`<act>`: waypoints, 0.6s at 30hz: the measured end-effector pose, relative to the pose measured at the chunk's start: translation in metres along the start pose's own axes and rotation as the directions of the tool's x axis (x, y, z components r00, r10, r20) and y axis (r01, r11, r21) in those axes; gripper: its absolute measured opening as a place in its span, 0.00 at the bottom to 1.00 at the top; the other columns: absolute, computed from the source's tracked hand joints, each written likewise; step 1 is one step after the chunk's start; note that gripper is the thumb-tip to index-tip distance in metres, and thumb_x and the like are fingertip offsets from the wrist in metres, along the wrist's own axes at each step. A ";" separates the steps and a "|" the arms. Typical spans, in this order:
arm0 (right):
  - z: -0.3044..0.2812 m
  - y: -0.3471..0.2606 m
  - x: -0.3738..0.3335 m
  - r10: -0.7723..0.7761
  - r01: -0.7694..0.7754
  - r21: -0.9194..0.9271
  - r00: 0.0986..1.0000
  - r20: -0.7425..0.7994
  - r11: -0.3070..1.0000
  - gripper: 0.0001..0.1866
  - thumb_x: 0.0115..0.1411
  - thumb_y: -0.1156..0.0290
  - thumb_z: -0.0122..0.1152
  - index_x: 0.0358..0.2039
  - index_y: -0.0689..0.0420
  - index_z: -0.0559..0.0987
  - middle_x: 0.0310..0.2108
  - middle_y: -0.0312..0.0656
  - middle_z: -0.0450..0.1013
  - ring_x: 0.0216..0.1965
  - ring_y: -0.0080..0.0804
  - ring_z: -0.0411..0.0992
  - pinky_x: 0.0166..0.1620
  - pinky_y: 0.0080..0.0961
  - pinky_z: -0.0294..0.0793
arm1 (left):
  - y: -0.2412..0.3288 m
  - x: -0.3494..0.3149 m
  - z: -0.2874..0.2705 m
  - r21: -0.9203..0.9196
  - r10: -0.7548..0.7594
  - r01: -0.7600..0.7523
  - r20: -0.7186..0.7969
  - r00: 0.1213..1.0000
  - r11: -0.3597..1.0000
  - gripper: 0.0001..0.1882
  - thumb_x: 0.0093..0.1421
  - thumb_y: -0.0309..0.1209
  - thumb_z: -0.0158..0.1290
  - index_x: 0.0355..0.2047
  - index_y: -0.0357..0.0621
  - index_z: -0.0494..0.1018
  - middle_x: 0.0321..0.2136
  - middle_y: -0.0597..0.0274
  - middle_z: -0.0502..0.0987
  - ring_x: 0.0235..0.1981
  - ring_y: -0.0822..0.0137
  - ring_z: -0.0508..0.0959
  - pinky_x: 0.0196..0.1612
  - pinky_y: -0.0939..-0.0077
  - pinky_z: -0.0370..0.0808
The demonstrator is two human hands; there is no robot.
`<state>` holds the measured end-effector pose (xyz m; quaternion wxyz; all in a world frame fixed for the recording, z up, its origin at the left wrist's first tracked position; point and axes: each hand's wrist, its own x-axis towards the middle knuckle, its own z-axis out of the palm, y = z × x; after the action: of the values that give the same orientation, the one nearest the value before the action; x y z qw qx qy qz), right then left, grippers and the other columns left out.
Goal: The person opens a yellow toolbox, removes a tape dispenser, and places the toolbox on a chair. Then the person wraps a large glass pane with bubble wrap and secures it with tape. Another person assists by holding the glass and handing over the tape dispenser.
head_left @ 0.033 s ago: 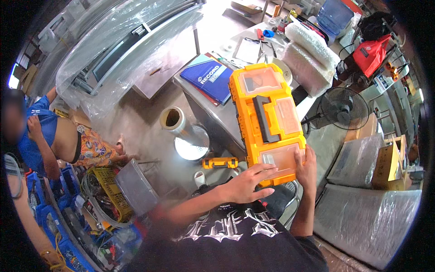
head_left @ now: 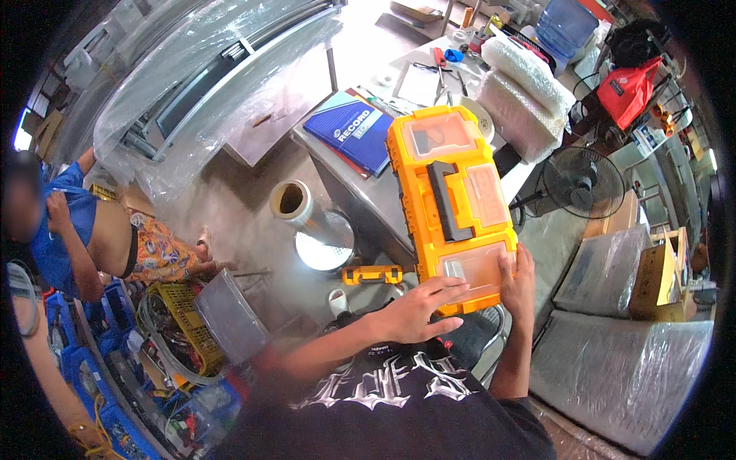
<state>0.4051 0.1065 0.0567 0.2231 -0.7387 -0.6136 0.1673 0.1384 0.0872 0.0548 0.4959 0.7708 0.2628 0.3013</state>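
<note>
A yellow toolbox (head_left: 460, 186) with clear lid windows and a dark carry handle (head_left: 445, 203) is tilted in front of me, its far end over the table. My right hand (head_left: 519, 288) grips its near right corner, thumb on top and fingers along the side. My left hand (head_left: 424, 313) lies at the near end with fingers stretched out. Its fingertips touch the near clear window (head_left: 479, 274), close to a small pale piece that I cannot make out. Inside the far window shows a dark shape.
Beyond the toolbox, a table holds blue record books (head_left: 349, 130), hand tools and bubble wrap rolls (head_left: 529, 100). A black fan (head_left: 580, 184) stands right, wrapped boxes (head_left: 613, 368) nearer. A smaller yellow case (head_left: 372, 275) and tube (head_left: 291, 199) stand ahead. Another person (head_left: 77, 215) is at left.
</note>
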 end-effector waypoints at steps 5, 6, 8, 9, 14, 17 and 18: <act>0.004 0.016 0.008 0.119 -0.138 0.153 0.985 0.129 0.979 0.39 0.69 0.49 0.58 0.66 0.69 0.65 0.55 0.64 0.74 0.57 0.58 0.73 0.61 0.42 0.70 | -0.016 0.002 0.011 0.025 0.014 -0.012 -0.080 0.997 1.000 0.28 0.65 0.39 0.59 0.60 0.37 0.71 0.57 0.48 0.72 0.60 0.49 0.72 0.65 0.59 0.68; 0.002 0.016 0.014 0.138 -0.171 0.212 0.977 0.160 0.962 0.40 0.68 0.48 0.58 0.67 0.69 0.64 0.53 0.63 0.76 0.55 0.58 0.75 0.59 0.42 0.72 | -0.019 0.006 0.011 0.032 0.024 -0.020 -0.122 0.992 0.999 0.27 0.65 0.39 0.60 0.59 0.37 0.72 0.57 0.49 0.73 0.59 0.50 0.73 0.64 0.60 0.69; -0.004 0.011 0.014 0.124 -0.154 0.230 0.982 0.140 0.961 0.41 0.67 0.47 0.60 0.67 0.69 0.65 0.49 0.61 0.79 0.52 0.54 0.78 0.55 0.39 0.75 | -0.023 0.011 0.007 0.078 0.048 -0.027 -0.282 0.958 0.997 0.30 0.62 0.43 0.62 0.58 0.35 0.72 0.54 0.47 0.73 0.57 0.46 0.74 0.63 0.56 0.69; -0.008 0.007 0.013 0.124 -0.160 0.248 0.980 0.153 0.955 0.40 0.67 0.48 0.61 0.66 0.68 0.66 0.50 0.61 0.79 0.53 0.51 0.78 0.56 0.38 0.75 | -0.025 0.013 0.003 0.169 0.106 -0.041 -0.399 0.911 0.985 0.33 0.61 0.45 0.62 0.59 0.35 0.71 0.55 0.46 0.72 0.59 0.46 0.72 0.63 0.54 0.68; -0.037 -0.025 -0.002 0.084 -0.161 0.586 0.984 0.157 0.794 0.35 0.65 0.57 0.67 0.64 0.68 0.70 0.53 0.53 0.78 0.55 0.37 0.77 0.57 0.32 0.74 | -0.037 0.037 -0.027 0.001 -0.207 0.273 -0.651 0.731 0.962 0.54 0.60 0.58 0.58 0.72 0.32 0.48 0.66 0.34 0.55 0.70 0.40 0.56 0.71 0.50 0.53; -0.056 -0.048 -0.018 -0.088 -0.045 0.657 0.982 0.168 0.753 0.35 0.63 0.60 0.70 0.64 0.68 0.70 0.55 0.51 0.77 0.55 0.36 0.76 0.59 0.32 0.73 | -0.035 0.045 -0.038 -0.276 -0.350 0.228 -0.570 0.743 0.934 0.58 0.60 0.65 0.55 0.75 0.38 0.43 0.71 0.43 0.51 0.73 0.49 0.51 0.74 0.53 0.48; -0.062 -0.053 -0.022 -0.217 0.063 0.632 0.961 0.169 0.773 0.36 0.62 0.60 0.70 0.64 0.68 0.69 0.56 0.53 0.77 0.56 0.38 0.76 0.59 0.33 0.73 | -0.031 0.043 -0.039 -0.410 -0.414 0.202 -0.538 0.734 0.889 0.58 0.60 0.66 0.54 0.75 0.41 0.42 0.72 0.46 0.50 0.74 0.51 0.51 0.74 0.52 0.48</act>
<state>0.3891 0.0849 0.1370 0.3920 -0.5512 -0.5997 0.4276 0.1364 0.1524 0.0480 0.5468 0.4834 0.4814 0.4854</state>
